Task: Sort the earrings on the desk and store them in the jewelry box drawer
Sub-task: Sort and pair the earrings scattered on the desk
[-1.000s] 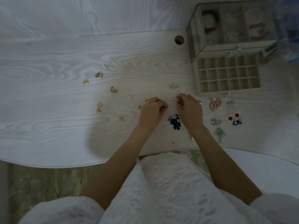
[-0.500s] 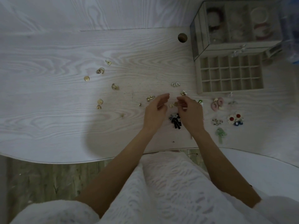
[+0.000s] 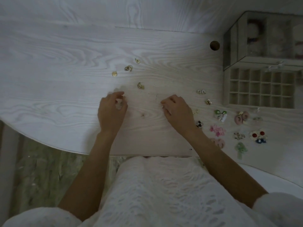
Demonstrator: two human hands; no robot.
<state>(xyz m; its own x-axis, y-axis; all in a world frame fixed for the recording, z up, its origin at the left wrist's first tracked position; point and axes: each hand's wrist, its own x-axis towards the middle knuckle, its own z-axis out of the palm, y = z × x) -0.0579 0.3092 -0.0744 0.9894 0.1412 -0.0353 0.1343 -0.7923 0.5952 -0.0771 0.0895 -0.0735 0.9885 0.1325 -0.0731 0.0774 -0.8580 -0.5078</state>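
Sorting stage | my left hand (image 3: 112,110) and right hand (image 3: 177,110) curled at mid-frame, contents unclear | gold earrings (image 3: 128,68) upper centre, coloured earrings (image 3: 217,130) at right | jewelry box drawer (image 3: 260,88) upper right, compartments apparently unfilled | storing all left.

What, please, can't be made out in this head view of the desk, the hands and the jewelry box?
- Left hand: curled fingers hide whether it holds an earring.
- Right hand: its grip faces away; anything pinched is hidden.
- Jewelry box: the right frame edge cuts it off, and blur smears the contents under its clear top.
- Drawer: dim; cells look bare, its right end is cut off.
- Gold earrings: too small to pair.
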